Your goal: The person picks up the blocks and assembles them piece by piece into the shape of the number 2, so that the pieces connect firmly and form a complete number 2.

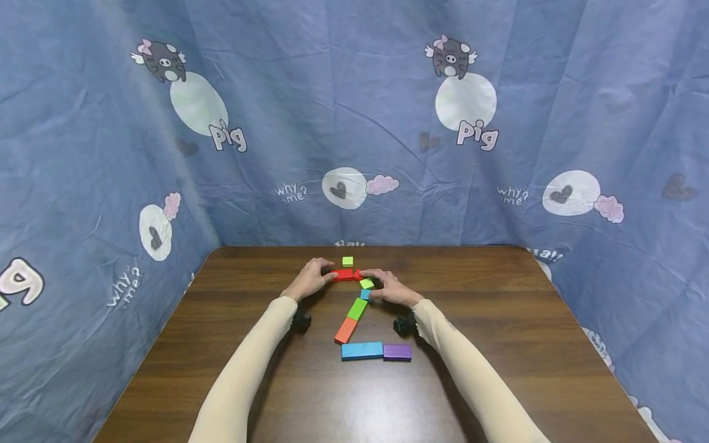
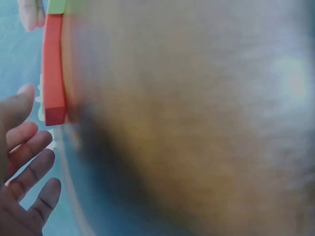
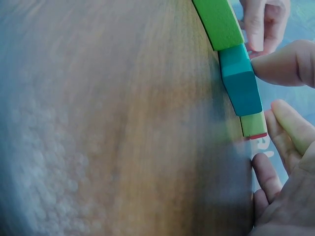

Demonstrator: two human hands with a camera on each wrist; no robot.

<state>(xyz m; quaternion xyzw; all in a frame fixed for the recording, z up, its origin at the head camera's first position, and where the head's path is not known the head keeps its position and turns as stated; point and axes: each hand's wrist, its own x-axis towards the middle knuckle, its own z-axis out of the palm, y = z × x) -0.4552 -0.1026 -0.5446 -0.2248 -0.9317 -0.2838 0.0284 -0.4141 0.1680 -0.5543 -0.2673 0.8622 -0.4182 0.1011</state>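
Observation:
In the head view my left hand (image 1: 311,278) is at the left end of a long red block (image 1: 343,275), its fingers loosely spread. The left wrist view shows the left hand's thumb (image 2: 22,101) beside that end. A small red block (image 1: 357,274) continues the row under the index finger of my right hand (image 1: 392,289). Its thumb (image 3: 283,64) touches a small blue block (image 3: 241,88), while the other fingers reach forward. Between the small red and blue blocks lies a yellow-green block (image 1: 367,283). A green block (image 1: 357,309) and an orange block (image 1: 346,330) extend the slanted line nearer me.
Another yellow-green block (image 1: 348,261) lies beyond the red row. Nearer me, a long blue block (image 1: 362,351) and a purple block (image 1: 397,352) form a row. The brown wooden table (image 1: 221,369) ends at a blue patterned curtain (image 1: 388,123).

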